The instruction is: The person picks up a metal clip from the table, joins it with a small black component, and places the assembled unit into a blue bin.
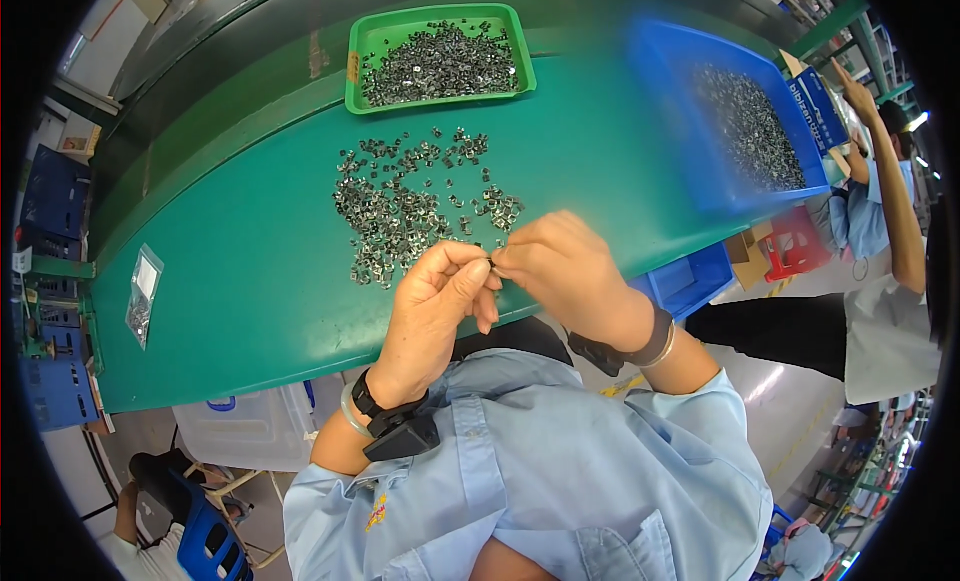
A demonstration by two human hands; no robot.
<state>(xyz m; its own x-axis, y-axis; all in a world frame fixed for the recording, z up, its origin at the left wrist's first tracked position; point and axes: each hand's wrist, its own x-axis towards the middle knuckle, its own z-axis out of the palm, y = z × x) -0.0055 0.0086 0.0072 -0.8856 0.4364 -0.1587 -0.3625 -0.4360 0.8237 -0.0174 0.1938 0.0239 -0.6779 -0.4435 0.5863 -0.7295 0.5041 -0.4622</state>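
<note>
My left hand (440,296) and my right hand (563,266) meet over the near edge of the green table (240,251). The left thumb and forefinger pinch a tiny dark part (491,265), too small to name. At the same spot the right fingertips are pressed together, touching that part; whether they grip a second piece is hidden. Just beyond my hands lies a loose spread of small silver and black metal parts (395,221). Some of them lie close to the fingertips.
A green tray (440,103) of similar parts stands at the back. To the right is a large blue bin (690,171) holding many small parts. On the left lies a clear plastic bag (143,296). Other people (880,191) are at the right, beyond the table.
</note>
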